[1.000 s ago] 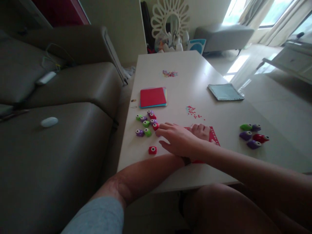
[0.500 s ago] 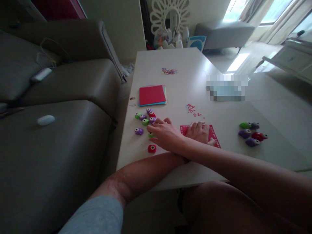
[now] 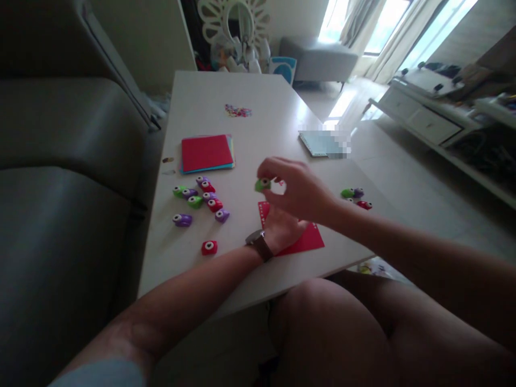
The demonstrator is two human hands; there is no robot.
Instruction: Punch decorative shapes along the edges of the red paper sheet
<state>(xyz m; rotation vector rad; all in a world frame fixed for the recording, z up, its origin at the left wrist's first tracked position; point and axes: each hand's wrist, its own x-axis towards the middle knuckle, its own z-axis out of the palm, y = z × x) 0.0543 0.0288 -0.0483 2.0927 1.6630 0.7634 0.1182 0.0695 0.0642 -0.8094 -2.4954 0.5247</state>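
My right hand (image 3: 292, 185) is raised over the table, its fingers closed on a green craft punch (image 3: 263, 185). Below it my left hand (image 3: 284, 227), with a watch (image 3: 260, 243) on the wrist, rests on a red card (image 3: 304, 242) with small cut-outs along its edge; its fingers are partly hidden by the right hand, but the thumb is spread. To the left, several purple, green and red punches lie in a group, among them a purple punch (image 3: 183, 220). A red punch (image 3: 209, 247) sits apart, nearer the front edge.
A stack of coloured cards (image 3: 206, 153) lies at the table's left, with confetti pieces (image 3: 237, 111) beyond. A pale card (image 3: 322, 144) is at the right edge. More punches (image 3: 364, 205) sit right, behind my right forearm. A sofa (image 3: 60, 242) stands left.
My right hand has moved away from the punch group and up over the red card, now with the green punch in it. The view has shifted to the right.
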